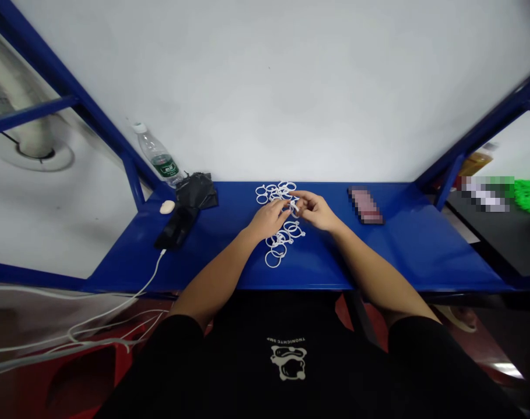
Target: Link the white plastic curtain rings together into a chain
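Several white plastic rings (pixel 277 251) lie scattered on the blue table (pixel 391 256), some linked in a chain running toward me. More loose rings (pixel 271 190) sit just beyond my hands. My left hand (pixel 268 220) and my right hand (pixel 317 210) meet over the middle of the pile. Both have their fingers pinched on a white ring (pixel 294 208) held between them. Below the hands the chain hangs down onto the table.
A plastic water bottle (pixel 156 154) stands at the back left beside a black bag (pixel 195 191). A dark phone (pixel 173 231) with a white cable (pixel 148 279) lies left. A blurred phone-sized object (pixel 365 205) lies right. Blue frame posts (pixel 134 180) flank the table.
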A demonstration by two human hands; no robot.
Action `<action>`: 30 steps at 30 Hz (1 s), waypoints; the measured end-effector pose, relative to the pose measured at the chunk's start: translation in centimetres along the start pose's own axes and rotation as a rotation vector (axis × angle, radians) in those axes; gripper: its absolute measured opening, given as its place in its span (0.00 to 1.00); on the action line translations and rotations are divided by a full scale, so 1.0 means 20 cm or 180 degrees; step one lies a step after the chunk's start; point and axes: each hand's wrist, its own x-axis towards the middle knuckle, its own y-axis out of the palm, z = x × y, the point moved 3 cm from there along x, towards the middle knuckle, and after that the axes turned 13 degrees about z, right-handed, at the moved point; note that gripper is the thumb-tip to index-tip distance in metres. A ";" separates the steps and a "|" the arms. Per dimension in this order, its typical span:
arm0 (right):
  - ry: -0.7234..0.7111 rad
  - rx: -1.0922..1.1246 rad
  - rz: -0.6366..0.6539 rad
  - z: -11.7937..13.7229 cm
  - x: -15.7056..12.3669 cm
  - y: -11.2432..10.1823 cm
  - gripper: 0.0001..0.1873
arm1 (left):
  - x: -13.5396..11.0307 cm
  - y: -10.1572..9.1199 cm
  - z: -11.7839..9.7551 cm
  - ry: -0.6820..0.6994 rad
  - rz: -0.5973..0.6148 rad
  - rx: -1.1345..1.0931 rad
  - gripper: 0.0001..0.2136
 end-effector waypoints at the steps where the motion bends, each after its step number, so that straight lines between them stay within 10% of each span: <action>1: -0.0029 0.0160 0.0064 0.01 0.00 0.02 0.28 | 0.00 0.00 0.00 0.0055 0.0008 0.0036 0.11; 18: -0.0030 0.0023 -0.0393 0.00 0.02 0.06 0.05 | -0.01 -0.03 -0.07 0.0461 -0.0149 0.0147 0.11; 26: 0.0082 -0.1309 -0.0429 -0.04 0.00 -0.07 0.32 | -0.01 -0.02 -0.03 0.0407 -0.0082 0.0055 0.08; 30: 0.0438 -0.2271 -0.0047 -0.12 -0.01 -0.15 0.28 | -0.01 0.03 -0.02 0.0351 0.0556 0.0037 0.10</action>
